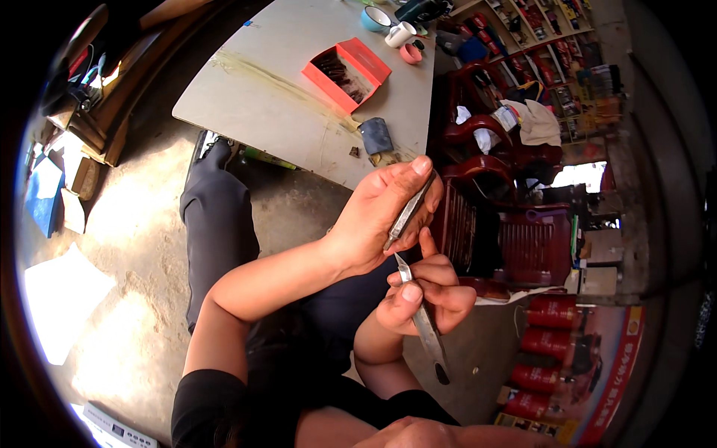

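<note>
My left hand (366, 220) is raised in front of me, closed around a narrow dark metal piece (409, 213) with a pale edge, its lower tip pointing down. Just below it, my right hand (437, 299) pinches a flat steel blade like a carving knife (426, 325) between thumb and fingers. The knife's slanted point is up, close under the tip of the left piece; whether the two touch I cannot tell. Its dark end sticks out below my right hand.
On the pale table (254, 97) ahead are an open red box (336, 75) of dark slim pieces, a dark grey block (376, 136), a white mug (400, 34) and bowls. Dark red wooden chairs (530, 239) stand at the right, with shelves (538, 45) behind.
</note>
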Available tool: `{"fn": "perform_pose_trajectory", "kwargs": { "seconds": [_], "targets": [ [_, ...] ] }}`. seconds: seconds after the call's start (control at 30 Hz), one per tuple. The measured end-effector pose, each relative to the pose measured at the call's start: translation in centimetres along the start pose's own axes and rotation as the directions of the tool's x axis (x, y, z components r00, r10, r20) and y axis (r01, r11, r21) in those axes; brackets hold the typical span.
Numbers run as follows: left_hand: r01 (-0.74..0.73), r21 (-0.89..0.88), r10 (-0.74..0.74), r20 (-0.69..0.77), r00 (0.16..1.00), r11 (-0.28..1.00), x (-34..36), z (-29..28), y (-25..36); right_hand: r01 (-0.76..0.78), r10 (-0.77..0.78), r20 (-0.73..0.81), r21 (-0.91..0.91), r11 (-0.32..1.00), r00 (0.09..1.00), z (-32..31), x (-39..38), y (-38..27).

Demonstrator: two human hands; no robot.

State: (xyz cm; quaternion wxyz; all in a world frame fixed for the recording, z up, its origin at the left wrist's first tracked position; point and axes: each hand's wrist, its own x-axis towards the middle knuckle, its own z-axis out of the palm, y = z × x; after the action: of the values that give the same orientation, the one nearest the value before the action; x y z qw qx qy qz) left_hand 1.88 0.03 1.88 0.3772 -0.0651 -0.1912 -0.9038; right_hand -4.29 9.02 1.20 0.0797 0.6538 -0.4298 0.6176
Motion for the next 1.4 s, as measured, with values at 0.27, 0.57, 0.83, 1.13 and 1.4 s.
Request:
{"fn": "perform_pose_trajectory", "kwargs": {
  "seconds": [0.27,0.57,0.83,1.13,1.4],
  "targets": [
    [-0.029,0.000,0.029,-0.019,0.999,1.000,-0.2,-0.2,0.1,0.030,-0.032,-0.024,-0.077,0.997,0.999,1.1,0.2,0.2],
    [-0.030,0.016,0.030,-0.024,0.999,0.999,0.0,-0.2,-0.3,-0.016,0.016,0.006,-0.007,1.000,1.000,0.4,-0.1,0.1],
    [0.008,-0.006,-0.008,-0.055,0.998,1.000,-0.3,-0.2,0.4,-0.065,0.066,0.078,-0.026,0.998,0.995,0.3,0.5,-0.2],
    [0.017,0.044,-0.015,-0.035,0.999,0.999,-0.1,-0.1,0.4,-0.078,0.079,-0.020,0.022,0.997,0.997,0.5,0.2,-0.2],
    [-0.002,0.034,0.003,-0.019,1.000,0.999,-0.2,-0.1,0.3,-0.036,0.036,-0.008,-0.004,0.999,0.999,0.8,0.1,0.0]
  ]
}}
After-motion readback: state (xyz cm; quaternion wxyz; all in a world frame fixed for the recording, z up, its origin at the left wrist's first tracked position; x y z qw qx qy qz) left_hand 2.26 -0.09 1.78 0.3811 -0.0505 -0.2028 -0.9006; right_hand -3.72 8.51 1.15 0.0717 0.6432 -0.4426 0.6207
